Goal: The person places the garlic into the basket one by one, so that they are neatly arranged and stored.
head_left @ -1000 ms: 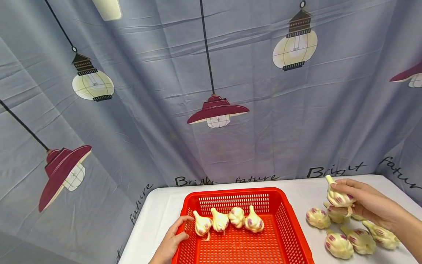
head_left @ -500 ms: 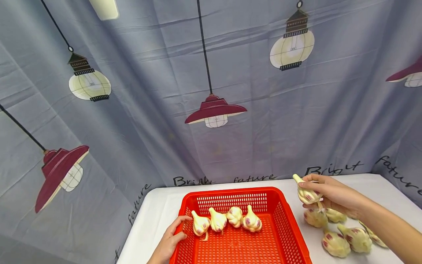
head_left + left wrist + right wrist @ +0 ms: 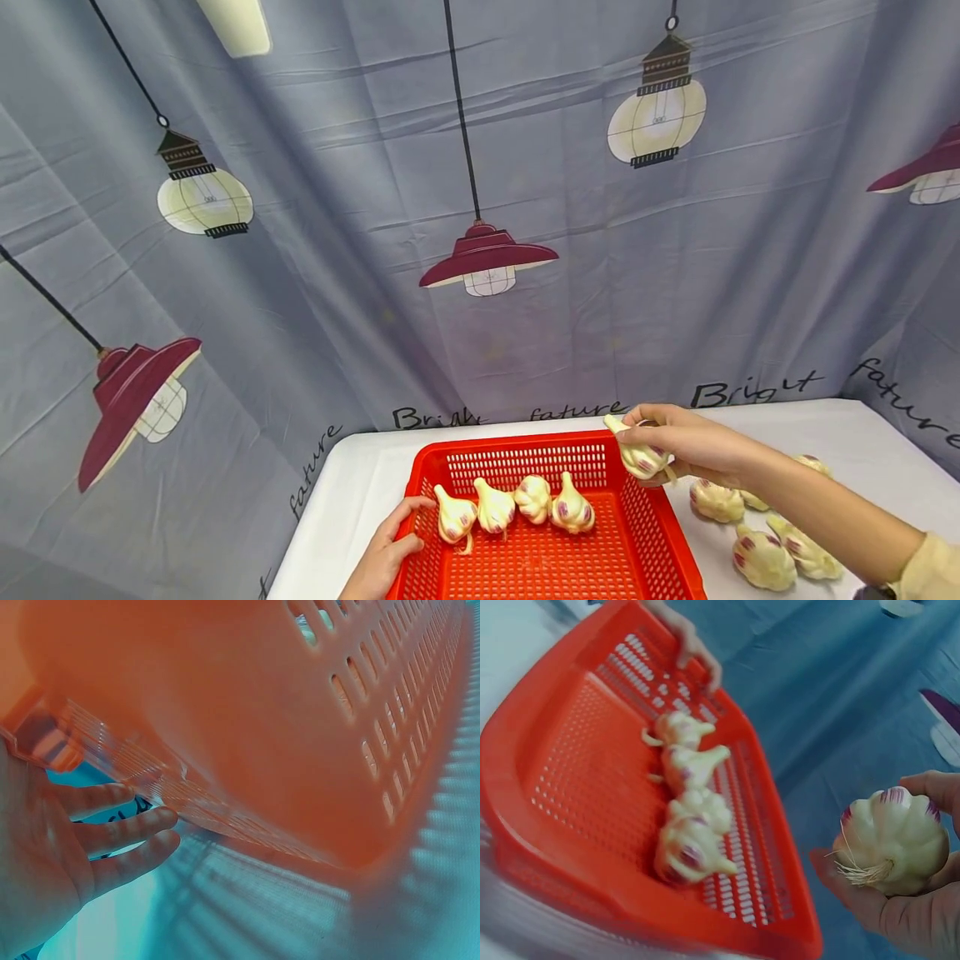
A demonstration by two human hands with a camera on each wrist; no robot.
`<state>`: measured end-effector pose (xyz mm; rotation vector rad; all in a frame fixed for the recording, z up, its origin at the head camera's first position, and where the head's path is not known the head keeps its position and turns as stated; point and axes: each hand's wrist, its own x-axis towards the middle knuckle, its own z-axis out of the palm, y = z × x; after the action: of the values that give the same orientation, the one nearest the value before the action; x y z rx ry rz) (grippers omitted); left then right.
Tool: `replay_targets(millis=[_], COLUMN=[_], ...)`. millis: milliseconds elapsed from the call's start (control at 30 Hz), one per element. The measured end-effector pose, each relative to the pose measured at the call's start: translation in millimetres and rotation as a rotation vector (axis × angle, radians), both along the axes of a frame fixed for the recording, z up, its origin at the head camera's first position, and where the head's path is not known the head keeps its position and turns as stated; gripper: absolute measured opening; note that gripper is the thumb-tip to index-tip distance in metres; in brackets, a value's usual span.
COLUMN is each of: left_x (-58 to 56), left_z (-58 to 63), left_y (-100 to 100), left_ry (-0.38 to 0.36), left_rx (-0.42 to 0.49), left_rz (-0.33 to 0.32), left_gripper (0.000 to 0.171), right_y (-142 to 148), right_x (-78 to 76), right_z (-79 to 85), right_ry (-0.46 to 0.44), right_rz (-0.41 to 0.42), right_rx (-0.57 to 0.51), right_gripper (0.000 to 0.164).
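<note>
A red plastic basket (image 3: 660,533) with slotted walls stands on the table, four-sided and open on top. My left hand (image 3: 382,550) holds its left rim; in the left wrist view several fingers (image 3: 135,832) extend along the outside below the rim. My right hand (image 3: 675,442) grips a garlic bulb (image 3: 641,457) above the basket's back right corner. That bulb (image 3: 892,840) shows purple streaks and stringy roots in the right wrist view. Inside the basket, several garlic bulbs (image 3: 495,506) form a row near the back wall, most with their stems pointing backward.
More loose garlic bulbs (image 3: 763,557) lie on the white tabletop (image 3: 862,467) right of the basket, partly hidden by the right forearm. A grey curtain (image 3: 525,350) printed with lamps hangs behind the table.
My right hand has carried the garlic bulb leftward from over the loose pile to the basket's back right corner. The left hand has stayed at the rim.
</note>
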<state>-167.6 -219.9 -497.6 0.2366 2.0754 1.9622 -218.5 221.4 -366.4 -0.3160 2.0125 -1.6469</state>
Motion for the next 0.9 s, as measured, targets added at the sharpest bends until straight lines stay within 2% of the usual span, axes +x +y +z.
replay_targets(millis=[133,367,600,800,900], left_x=[-0.2,0.4,0.5,1.7,2.0], left_z=[-0.5,-0.1,2.2,1.9,2.1], left_y=[0,0,0,1,2], left_ry=[0.013,0.011,-0.008,-0.014,-0.015], left_rx=[-0.008,-0.004,0.01,0.018,0.02], left_rz=[0.002,-0.002,0.009,0.012,0.013], left_gripper=[0.053,0.053,0.052,0.052,0.053], right_y=[-17,-50,-80,-100,-108], right_x=[-1.6,-2.1,-1.1,-1.6,-0.7], right_z=[-2.6,-13.9,-19.6,-22.6,-24.8], right_ry=[0.002,-0.001,0.002,-0.055,-0.054], right_rz=[0.073,0.165,0.198,0.289,0.327], right_rx=[0.005,0.013,0.046,-0.013,0.02], right_gripper=[0.047,0.026,0.024,0.021,0.019])
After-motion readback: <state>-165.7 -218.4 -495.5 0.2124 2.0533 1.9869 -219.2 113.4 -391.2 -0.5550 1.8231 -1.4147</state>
